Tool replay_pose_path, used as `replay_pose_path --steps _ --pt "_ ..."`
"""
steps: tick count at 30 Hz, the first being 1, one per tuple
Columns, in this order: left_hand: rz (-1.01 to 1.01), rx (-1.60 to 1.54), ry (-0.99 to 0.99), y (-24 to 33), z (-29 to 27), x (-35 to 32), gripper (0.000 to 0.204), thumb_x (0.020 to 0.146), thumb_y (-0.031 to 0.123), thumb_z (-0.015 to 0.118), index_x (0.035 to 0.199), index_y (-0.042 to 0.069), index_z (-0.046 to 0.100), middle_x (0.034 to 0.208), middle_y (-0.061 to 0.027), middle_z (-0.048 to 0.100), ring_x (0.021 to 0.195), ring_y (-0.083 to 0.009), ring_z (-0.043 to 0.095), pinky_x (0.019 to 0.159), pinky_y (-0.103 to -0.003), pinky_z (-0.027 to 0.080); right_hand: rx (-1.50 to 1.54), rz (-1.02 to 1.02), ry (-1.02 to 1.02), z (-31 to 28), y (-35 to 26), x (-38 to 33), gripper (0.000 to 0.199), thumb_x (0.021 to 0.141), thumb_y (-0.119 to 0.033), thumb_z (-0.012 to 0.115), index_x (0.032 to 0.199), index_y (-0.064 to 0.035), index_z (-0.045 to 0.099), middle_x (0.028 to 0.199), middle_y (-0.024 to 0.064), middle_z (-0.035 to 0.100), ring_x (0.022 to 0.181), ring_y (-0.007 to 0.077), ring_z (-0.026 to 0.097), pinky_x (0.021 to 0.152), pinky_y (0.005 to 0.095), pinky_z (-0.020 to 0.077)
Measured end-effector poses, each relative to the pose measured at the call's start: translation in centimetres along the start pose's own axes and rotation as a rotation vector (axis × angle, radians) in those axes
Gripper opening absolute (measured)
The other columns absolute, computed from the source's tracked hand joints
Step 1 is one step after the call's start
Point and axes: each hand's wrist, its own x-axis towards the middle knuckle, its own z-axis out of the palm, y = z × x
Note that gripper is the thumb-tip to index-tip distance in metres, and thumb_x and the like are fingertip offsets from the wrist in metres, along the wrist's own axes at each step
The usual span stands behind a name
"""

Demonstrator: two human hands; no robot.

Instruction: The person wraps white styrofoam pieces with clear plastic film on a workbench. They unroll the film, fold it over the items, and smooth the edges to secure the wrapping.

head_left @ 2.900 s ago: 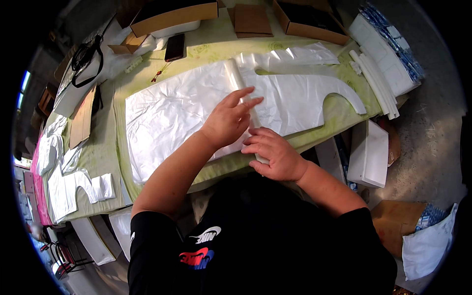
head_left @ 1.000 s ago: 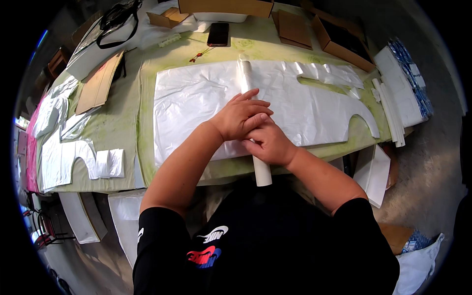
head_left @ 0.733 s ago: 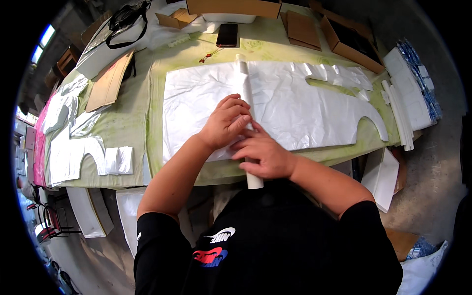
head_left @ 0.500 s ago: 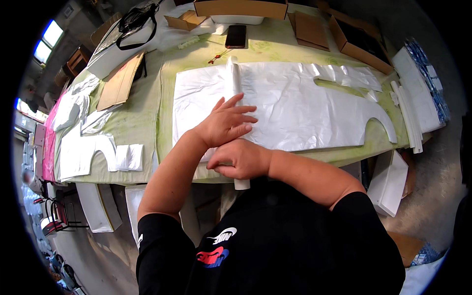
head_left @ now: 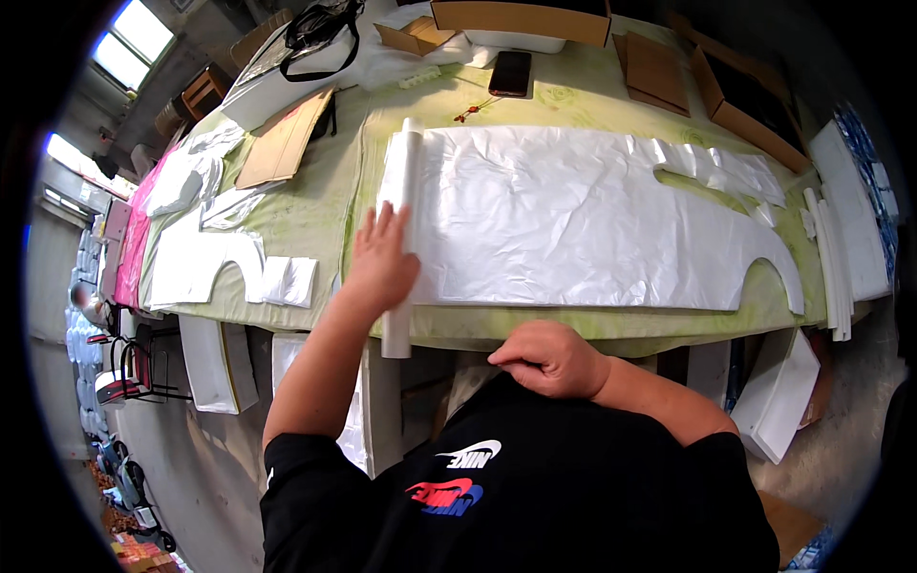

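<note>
The cloth-covered worktop [head_left: 573, 105] carries a white plastic sheet [head_left: 592, 224], spread along its near edge, probably to keep it reachable and flat. Across the sheet's left end lies a pale tube [head_left: 409, 172], overhanging that near edge, seemingly to span the whole width. The left hand [head_left: 382, 263], fingers spread, rests on it, apparently for even pressure. The right hand [head_left: 549, 361], fingers curled, is off the near edge, touching neither; whether it encloses anything, I cannot tell.

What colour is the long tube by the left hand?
The tube is white, best seen in the head view.
</note>
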Motion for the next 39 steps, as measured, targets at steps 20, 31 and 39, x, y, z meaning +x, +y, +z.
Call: replay_pose_path --steps 20,31,39 --pt "-0.239 -0.933 0.193 0.5 0.0 2.4 0.096 0.085 0.004 0.065 0.166 0.018 0.013 0.118 -0.0165 0.062 0.092 -0.0237 0.063 0.084 -0.035 0.052 0.105 0.169 0.158 -0.8 0.1 -2.0 0.031 0.089 -0.005 0.07 0.12 -0.0073 0.07 0.116 0.0112 0.067 0.092 0.0225 0.068 0.08 0.0327 0.0564" --pt "-0.156 -1.788 -0.087 18.1 4.1 2.7 0.105 0.085 0.004 0.064 0.166 0.027 0.0 0.134 -0.0155 0.048 0.093 -0.0216 0.06 0.078 -0.037 0.056 0.2 0.457 0.207 -3.7 -1.1 -2.2 0.08 0.092 -0.014 0.069 0.161 -0.0109 0.029 0.153 0.0177 0.046 0.137 0.0283 0.049 0.113 0.0371 0.0399" --pt "0.166 -0.58 0.114 15.9 7.2 12.7 0.064 0.091 0.035 0.075 0.149 0.018 0.054 0.163 -0.0271 0.029 0.147 -0.0388 0.038 0.114 -0.044 0.041 0.078 0.713 0.183 -7.4 -2.9 -7.9 0.084 0.087 -0.015 0.067 0.162 -0.0205 0.03 0.145 0.0229 0.054 0.128 0.0328 0.058 0.107 0.0392 0.0462"
